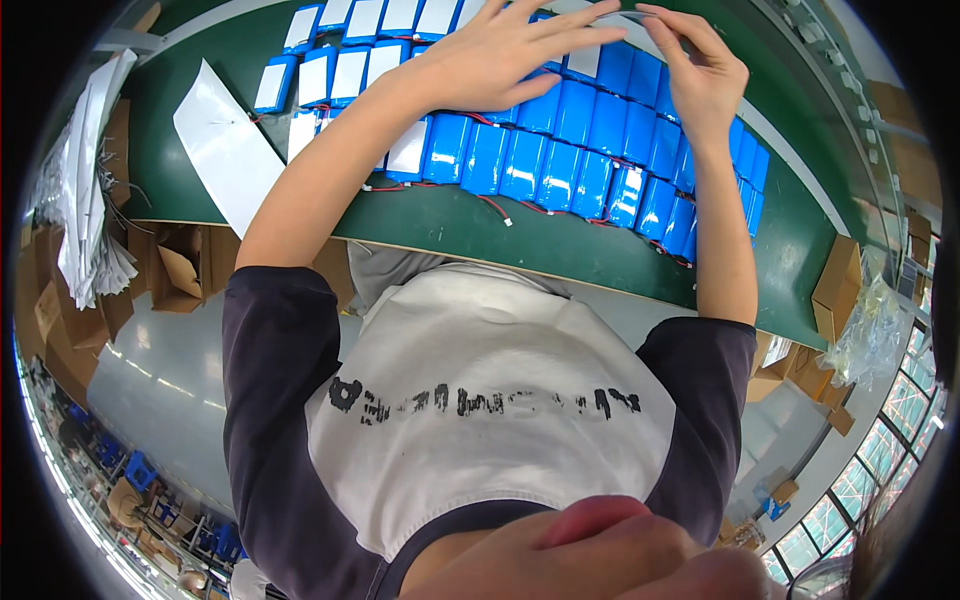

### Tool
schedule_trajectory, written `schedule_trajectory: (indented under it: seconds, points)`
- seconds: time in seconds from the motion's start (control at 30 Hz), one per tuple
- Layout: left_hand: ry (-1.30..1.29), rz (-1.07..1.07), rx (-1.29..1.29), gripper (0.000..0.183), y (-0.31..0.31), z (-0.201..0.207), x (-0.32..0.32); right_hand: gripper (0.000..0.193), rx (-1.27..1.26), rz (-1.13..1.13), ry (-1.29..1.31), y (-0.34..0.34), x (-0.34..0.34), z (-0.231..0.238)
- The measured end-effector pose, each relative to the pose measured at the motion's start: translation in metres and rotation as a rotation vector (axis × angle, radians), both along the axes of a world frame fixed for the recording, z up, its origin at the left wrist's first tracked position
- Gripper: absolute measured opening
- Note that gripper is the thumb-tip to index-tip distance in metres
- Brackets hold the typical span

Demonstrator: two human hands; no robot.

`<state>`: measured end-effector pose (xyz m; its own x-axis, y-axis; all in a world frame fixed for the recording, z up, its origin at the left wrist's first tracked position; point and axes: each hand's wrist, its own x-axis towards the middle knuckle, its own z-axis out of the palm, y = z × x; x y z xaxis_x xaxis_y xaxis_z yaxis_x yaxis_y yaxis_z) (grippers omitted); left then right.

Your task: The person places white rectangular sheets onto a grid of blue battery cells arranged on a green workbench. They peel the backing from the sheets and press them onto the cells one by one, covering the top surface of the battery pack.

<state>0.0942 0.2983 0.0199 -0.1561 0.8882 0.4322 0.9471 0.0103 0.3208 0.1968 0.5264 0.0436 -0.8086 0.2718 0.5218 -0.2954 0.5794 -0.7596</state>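
Observation:
Rows of blue battery packs (487, 158) with thin red and black leads lie on the green tabletop (430, 225). Those toward the left carry white rectangular labels (407, 152), while most on the right are bare blue. My left hand (490, 60) is stretched over the middle of the rows, palm down, fingers long and apart. At the far edge of the view, my right hand (705, 75) pinches a thin, pale, curved strip (628, 15) between thumb and fingers. The strip's other end reaches my left fingertips; whether they touch it I cannot tell.
A white sheet (225, 150) lies left of the packs. Crumpled plastic bags (95, 190) hang beyond the table's left end, near open cardboard boxes (180, 265). Another carton (838, 290) and clear plastic wrap (868, 325) sit at the right end.

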Motion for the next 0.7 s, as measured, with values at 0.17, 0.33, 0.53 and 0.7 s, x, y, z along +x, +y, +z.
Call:
schedule_trajectory:
  seconds: [0.17, 0.33, 0.53, 0.7]
  points:
    - [0.157, -0.039, 0.004, 0.067, 0.005, -0.003, 0.004, 0.014, 0.061, -0.032, 0.125, -0.002, 0.004, 0.001]
    - [0.154, -0.055, 0.005, 0.061, 0.011, -0.009, 0.012, 0.016, -0.071, -0.009, 0.082, 0.008, 0.004, -0.002]
    - [0.159, 0.045, -0.122, 0.051, 0.0, -0.02, 0.004, 0.048, -0.132, -0.008, 0.137, 0.054, 0.006, -0.004]
    - [0.107, 0.015, -0.036, 0.048, 0.004, -0.031, 0.003, 0.04, 0.186, 0.161, -0.148, 0.055, 0.013, -0.021]
